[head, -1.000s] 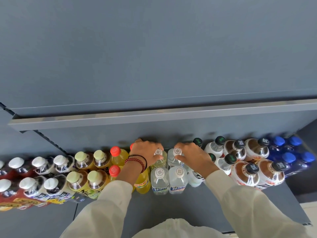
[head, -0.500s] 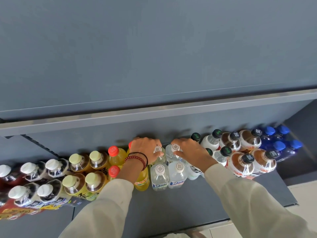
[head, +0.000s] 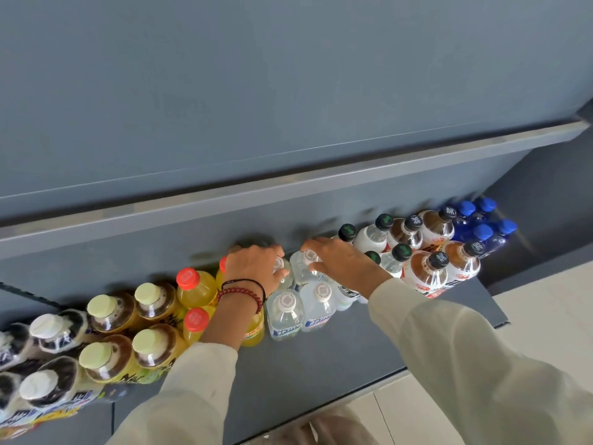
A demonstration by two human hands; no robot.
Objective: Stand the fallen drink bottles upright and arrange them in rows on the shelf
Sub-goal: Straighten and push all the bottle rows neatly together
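Drink bottles stand upright in two rows on the grey shelf (head: pixel 353 348). My left hand (head: pixel 253 268), with bead bracelets at the wrist, curls around the top of a clear water bottle (head: pixel 284 271) in the back row. My right hand (head: pixel 343 263) grips the neighbouring clear water bottle (head: pixel 303 268) at its white cap. Two more clear water bottles (head: pixel 285 314) (head: pixel 319 306) stand in front of them. Yellow drinks with red caps (head: pixel 194 285) are to the left, white bottles with dark green caps (head: pixel 372 236) to the right.
Brown tea bottles with pale green caps (head: pixel 109 316) and white-capped bottles (head: pixel 48 332) fill the left. Brown bottles with black caps (head: pixel 430 271) and blue bottles (head: pixel 481 232) stand at the right end. An upper shelf edge (head: pixel 288 184) overhangs the back row. Pale floor tiles (head: pixel 545 316) lie to the right.
The view has swung so the shelf slants up to the right. Both hands stay on the two back-row water bottles, which have hardly shifted.
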